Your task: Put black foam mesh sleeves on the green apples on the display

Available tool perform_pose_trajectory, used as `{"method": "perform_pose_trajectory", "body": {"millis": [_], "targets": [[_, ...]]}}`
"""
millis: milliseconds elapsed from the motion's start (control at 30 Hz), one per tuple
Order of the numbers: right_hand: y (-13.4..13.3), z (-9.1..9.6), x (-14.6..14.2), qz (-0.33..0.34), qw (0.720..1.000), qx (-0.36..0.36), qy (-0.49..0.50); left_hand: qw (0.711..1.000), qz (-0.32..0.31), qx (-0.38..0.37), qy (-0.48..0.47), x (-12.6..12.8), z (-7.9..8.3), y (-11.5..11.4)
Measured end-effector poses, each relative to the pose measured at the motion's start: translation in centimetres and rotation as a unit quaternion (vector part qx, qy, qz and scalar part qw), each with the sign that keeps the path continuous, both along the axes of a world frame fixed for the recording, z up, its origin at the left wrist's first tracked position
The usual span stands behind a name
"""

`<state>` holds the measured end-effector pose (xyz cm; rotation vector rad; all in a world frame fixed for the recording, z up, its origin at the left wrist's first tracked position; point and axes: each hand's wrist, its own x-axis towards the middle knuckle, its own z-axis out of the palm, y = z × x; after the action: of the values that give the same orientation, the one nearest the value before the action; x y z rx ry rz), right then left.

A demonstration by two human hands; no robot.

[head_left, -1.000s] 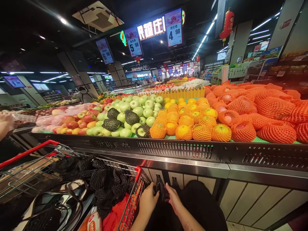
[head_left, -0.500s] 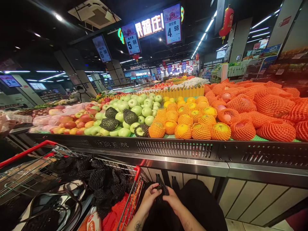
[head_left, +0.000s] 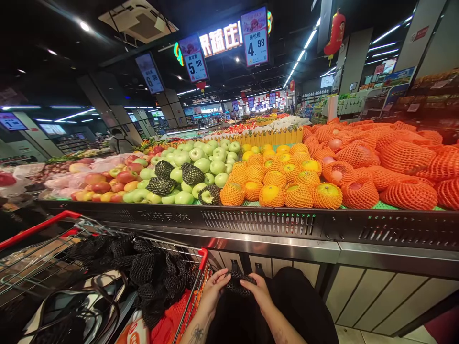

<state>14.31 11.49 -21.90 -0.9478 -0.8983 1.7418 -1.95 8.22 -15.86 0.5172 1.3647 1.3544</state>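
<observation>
My left hand [head_left: 214, 290] and my right hand [head_left: 258, 293] are low in front of my body, below the counter edge. Both are closed on one black foam net sleeve [head_left: 236, 284], stretched sideways between them. A heap of black net sleeves [head_left: 150, 270] lies in the red-rimmed shopping cart [head_left: 199, 274] just left of my left hand. On the display above, several green apples [head_left: 201, 165] lie piled, a few wearing black nets [head_left: 192, 174].
Oranges in orange nets [head_left: 287, 184] and bigger netted fruit [head_left: 394, 165] fill the right of the counter; red and yellow apples [head_left: 107, 184] the left. The metal counter front [head_left: 272, 222] runs across. A black bag [head_left: 71, 306] lies in the cart. Price signs [head_left: 255, 37] hang overhead.
My hands have pulled the black net out sideways, from a bunched upright lump to a wide band. A person's hand at the far left edge has gone out of view.
</observation>
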Motion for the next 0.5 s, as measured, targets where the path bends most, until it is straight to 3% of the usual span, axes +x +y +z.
{"method": "perform_pose_trajectory", "body": {"millis": [133, 300, 433, 500], "targets": [[-0.4, 0.2, 0.0, 0.026, 0.998, -0.042, 0.049, 0.999, 0.031, -0.001, -0.007, 0.4, -1.5, 0.0], [-0.8, 1.6, 0.4, 0.052, 0.983, -0.062, 0.163, 0.999, -0.025, -0.010, -0.031, 0.9, -2.9, -0.3], [-1.2, 2.5, 0.8, 0.084, 0.968, -0.067, 0.228, 0.997, -0.033, -0.072, 0.003, 1.2, -2.9, -0.5], [-1.5, 2.7, 0.8, 0.108, 0.959, -0.084, 0.246, 0.993, -0.068, -0.092, -0.037, 1.6, -2.3, -0.7]]}}
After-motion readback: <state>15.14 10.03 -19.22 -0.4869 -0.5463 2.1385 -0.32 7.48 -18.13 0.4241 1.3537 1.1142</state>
